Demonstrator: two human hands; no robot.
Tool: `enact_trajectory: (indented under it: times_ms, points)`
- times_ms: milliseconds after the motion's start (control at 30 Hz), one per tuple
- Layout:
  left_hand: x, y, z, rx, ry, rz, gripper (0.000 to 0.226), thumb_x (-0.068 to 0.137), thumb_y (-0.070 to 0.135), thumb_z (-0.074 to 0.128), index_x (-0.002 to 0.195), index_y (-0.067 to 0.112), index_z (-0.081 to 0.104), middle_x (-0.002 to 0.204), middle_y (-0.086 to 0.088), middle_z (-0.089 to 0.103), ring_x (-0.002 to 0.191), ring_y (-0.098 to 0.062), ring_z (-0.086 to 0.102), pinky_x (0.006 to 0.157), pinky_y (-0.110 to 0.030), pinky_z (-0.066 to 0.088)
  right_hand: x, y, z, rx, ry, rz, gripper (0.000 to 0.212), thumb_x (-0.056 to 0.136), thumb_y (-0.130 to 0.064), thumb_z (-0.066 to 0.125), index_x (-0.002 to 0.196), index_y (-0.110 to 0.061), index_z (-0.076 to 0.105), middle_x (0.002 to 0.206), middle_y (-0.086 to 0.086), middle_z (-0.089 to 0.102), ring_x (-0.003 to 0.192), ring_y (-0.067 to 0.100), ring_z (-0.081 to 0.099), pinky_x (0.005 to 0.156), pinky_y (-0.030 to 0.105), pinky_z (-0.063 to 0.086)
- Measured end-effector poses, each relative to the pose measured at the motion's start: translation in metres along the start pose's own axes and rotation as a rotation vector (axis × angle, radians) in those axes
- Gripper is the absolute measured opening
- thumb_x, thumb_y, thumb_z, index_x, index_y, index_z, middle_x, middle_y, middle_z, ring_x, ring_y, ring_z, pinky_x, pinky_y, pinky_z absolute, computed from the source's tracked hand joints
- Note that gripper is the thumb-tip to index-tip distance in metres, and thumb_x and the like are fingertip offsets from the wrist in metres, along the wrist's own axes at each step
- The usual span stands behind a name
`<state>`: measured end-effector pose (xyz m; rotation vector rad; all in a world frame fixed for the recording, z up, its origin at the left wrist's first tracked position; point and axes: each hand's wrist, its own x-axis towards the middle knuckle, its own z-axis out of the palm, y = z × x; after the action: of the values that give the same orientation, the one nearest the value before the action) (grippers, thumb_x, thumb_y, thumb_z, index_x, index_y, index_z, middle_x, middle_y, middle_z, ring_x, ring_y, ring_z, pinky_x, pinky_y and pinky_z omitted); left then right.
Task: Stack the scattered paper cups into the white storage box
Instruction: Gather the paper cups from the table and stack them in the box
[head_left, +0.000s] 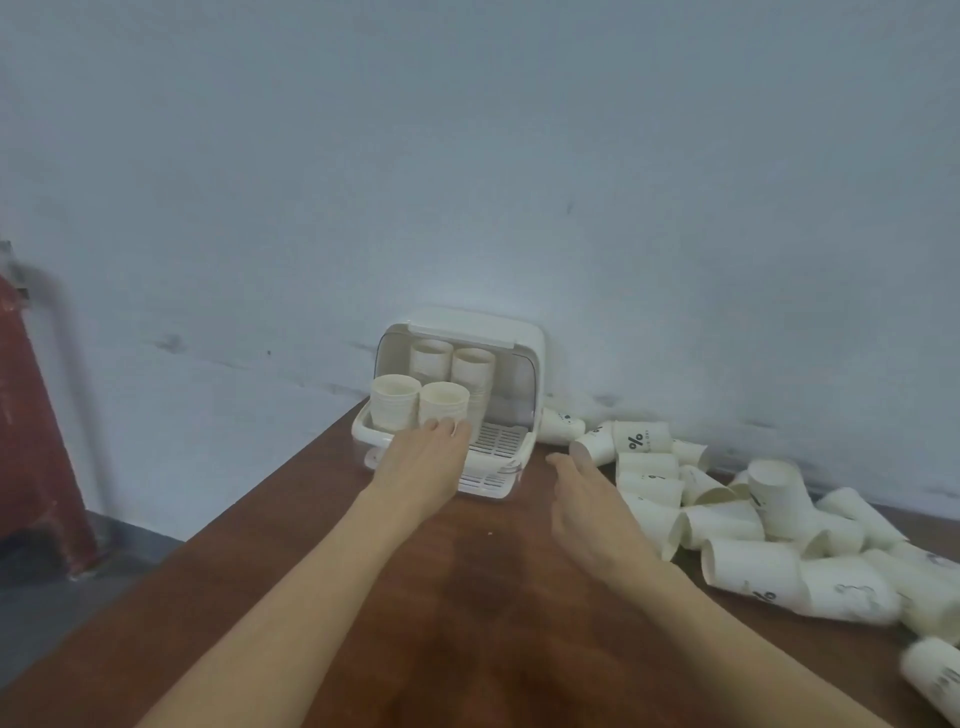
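Just right of the white storage box (524, 353), scattered paper cups (727, 525) lay on their sides nearest the empty, spread right hand (589, 499), while the left hand (423, 457) touched a boxed stack (444, 410).

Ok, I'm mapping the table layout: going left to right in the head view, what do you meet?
Red cylinder → white storage box holding cup stacks → right hand → scattered paper cups.

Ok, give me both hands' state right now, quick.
Left hand: at the front right stack of cups in the white storage box; grip cannot be told.
Right hand: open, holding nothing, beside the scattered cups.
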<state>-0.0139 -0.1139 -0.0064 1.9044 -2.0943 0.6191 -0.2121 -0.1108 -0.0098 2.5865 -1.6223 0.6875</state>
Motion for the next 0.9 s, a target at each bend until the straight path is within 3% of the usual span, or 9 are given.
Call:
enact_trajectory:
  times_ms: [133, 267, 433, 633, 900]
  points:
    - [-0.006, 0.029, -0.009, 0.000, 0.029, 0.077, 0.034, 0.091, 0.010, 0.047, 0.125, 0.014, 0.043, 0.115, -0.004, 0.056, 0.103, -0.024, 0.055, 0.062, -0.034, 0.034, -0.022, 0.007, -0.003, 0.009, -0.014, 0.041, 0.048, 0.090, -0.004, 0.037, 0.137, -0.013, 0.038, 0.119, 0.007, 0.053, 0.105, 0.025, 0.050, 0.086, 0.036, 0.042]
    - [-0.015, 0.060, -0.017, -0.052, 0.039, 0.129, 0.034, 0.095, 0.013, 0.042, 0.128, 0.015, 0.042, 0.117, -0.004, 0.055, 0.107, -0.027, 0.055, 0.065, -0.034, 0.034, -0.045, 0.022, -0.013, 0.013, -0.008, 0.073, 0.045, 0.089, -0.004, 0.038, 0.133, -0.011, 0.041, 0.113, 0.007, 0.054, 0.103, 0.025, 0.049, 0.085, 0.037, 0.042]
    - [-0.019, 0.100, -0.015, -0.070, 0.011, 0.201, 0.032, 0.095, 0.012, 0.042, 0.126, 0.014, 0.042, 0.118, -0.006, 0.053, 0.111, -0.027, 0.053, 0.071, -0.036, 0.039, -0.068, 0.043, -0.031, -0.012, -0.002, 0.138, 0.047, 0.090, -0.004, 0.036, 0.136, -0.015, 0.038, 0.123, 0.004, 0.051, 0.109, 0.022, 0.044, 0.081, 0.032, 0.032]
    - [-0.021, 0.149, 0.001, -0.076, -0.069, 0.277, 0.034, 0.091, 0.011, 0.048, 0.124, 0.012, 0.043, 0.116, -0.008, 0.051, 0.105, -0.027, 0.053, 0.065, -0.035, 0.034, -0.086, 0.077, -0.040, 0.000, -0.008, 0.210, 0.050, 0.090, -0.007, 0.038, 0.139, -0.015, 0.035, 0.124, 0.005, 0.050, 0.112, 0.023, 0.048, 0.091, 0.036, 0.043]
    - [-0.010, 0.199, 0.024, -0.109, -0.149, 0.365, 0.031, 0.093, 0.008, 0.045, 0.124, 0.013, 0.043, 0.117, -0.009, 0.052, 0.105, -0.028, 0.054, 0.065, -0.036, 0.035, -0.102, 0.113, -0.045, 0.001, 0.005, 0.214, 0.050, 0.089, -0.006, 0.039, 0.138, -0.015, 0.035, 0.112, 0.002, 0.053, 0.105, 0.021, 0.048, 0.083, 0.031, 0.039]
